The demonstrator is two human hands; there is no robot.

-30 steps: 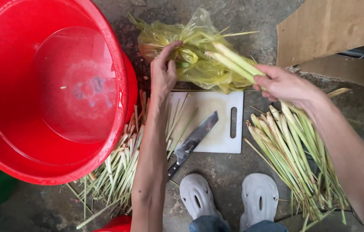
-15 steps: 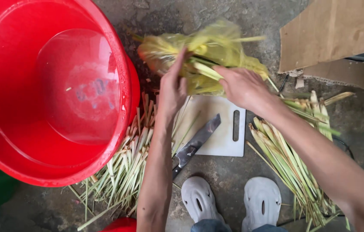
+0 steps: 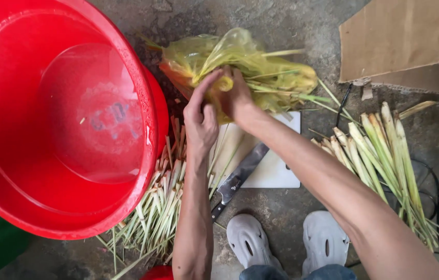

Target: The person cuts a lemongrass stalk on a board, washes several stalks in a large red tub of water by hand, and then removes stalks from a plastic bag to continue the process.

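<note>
yellow plastic bag (image 3: 250, 67) above white board, brown cardboard box (image 3: 406, 36) top right

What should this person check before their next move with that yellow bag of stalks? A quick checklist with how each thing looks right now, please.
1. Both hands on the yellow bag: ok, left hand and right hand grip it.
2. Knife away from the hands: ok, on the cutting board.
3. Knife away from the shoes: not ok, handle close.
4. Red tub empty: ok.
5. Bag untorn: cannot tell.
</note>
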